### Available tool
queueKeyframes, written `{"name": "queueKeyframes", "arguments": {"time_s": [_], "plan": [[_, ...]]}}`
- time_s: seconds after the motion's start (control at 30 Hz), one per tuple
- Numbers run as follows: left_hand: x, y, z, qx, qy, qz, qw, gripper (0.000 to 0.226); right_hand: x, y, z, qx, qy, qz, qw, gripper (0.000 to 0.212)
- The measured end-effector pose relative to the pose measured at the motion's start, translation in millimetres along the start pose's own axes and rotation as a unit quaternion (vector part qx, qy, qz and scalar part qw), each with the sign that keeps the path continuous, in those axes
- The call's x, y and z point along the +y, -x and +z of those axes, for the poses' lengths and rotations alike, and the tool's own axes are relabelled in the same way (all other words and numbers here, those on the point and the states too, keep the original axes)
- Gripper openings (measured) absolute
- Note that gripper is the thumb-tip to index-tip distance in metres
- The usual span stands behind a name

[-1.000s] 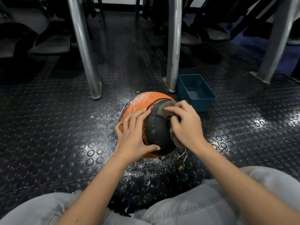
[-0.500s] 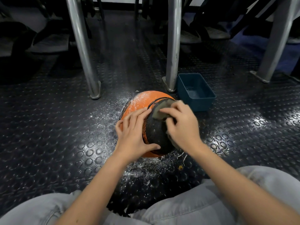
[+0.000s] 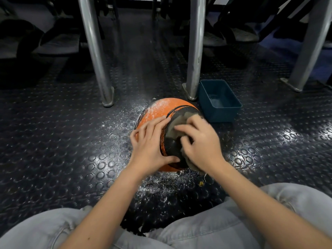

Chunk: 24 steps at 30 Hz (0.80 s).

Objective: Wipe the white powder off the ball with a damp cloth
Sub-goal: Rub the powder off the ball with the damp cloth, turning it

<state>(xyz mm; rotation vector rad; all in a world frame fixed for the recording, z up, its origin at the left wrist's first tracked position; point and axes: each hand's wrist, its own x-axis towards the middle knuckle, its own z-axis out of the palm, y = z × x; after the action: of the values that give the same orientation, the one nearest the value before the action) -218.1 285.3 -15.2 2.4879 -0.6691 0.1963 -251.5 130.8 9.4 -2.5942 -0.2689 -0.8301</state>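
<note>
Cloth [image 3: 177, 124] under right hand [image 3: 202, 143], left hand [image 3: 150, 146] splayed

We're at floor level in what looks like a gym or sports-hall back area. Evidence: black rubber floor [image 3: 53, 141] with raised round studs across the whole view, the commercial anti-slip type. Bare steel tube legs [image 3: 95, 56] on flat foot plates stand directly on the rubber. Behind them we see dark padded seats or benches [image 3: 59, 44], too dim to identify exactly. An orange basketball [image 3: 158, 108] on the floor fits a sports setting. A small blue plastic tub [image 3: 221, 112] sits just beside the middle leg. We can't narrow it down further.
</note>
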Motion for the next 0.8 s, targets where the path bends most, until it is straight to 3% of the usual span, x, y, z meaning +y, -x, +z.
{"name": "queueKeyframes", "arguments": {"time_s": [0.1, 0.23, 0.3, 0.43, 0.53, 0.6, 0.67, 0.8], "plan": [[-3, 1, -3, -0.001, 0.002, -0.01, 1.0, 0.111, 5, -5, -1, -0.036, 0.029, -0.055, 0.997, 0.032], [0, -1, -6, -0.018, -0.002, 0.004, 1.0, 0.111, 40, -16, -11, -0.004, -0.024, 0.104, 0.994, 0.028], [2, -2, -3, -0.021, -0.004, 0.009, 1.0, 0.111, 41, -12, -10, 0.007, -0.027, 0.138, 0.99, 0.028], [1, 0, -2, -0.009, -0.004, 0.001, 1.0, 0.112, 11, 1, -2, 0.012, 0.008, 0.043, 0.999, 0.033], [-3, 0, -4, 0.002, 0.005, -0.014, 1.0, 0.106, -7, 11, 3, -0.028, 0.072, -0.085, 0.993, 0.032], [-6, 0, -5, -0.002, 0.008, -0.01, 1.0, 0.106, -3, 10, 1, -0.051, 0.084, -0.122, 0.988, 0.032], [-7, 0, -9, -0.023, -0.003, 0.008, 1.0, 0.11, 9, 4, -3, -0.042, 0.058, -0.088, 0.994, 0.032], [-7, -6, -16, -0.065, -0.025, 0.028, 0.997, 0.11, 38, -8, -11, -0.007, -0.015, 0.092, 0.996, 0.03]]}}
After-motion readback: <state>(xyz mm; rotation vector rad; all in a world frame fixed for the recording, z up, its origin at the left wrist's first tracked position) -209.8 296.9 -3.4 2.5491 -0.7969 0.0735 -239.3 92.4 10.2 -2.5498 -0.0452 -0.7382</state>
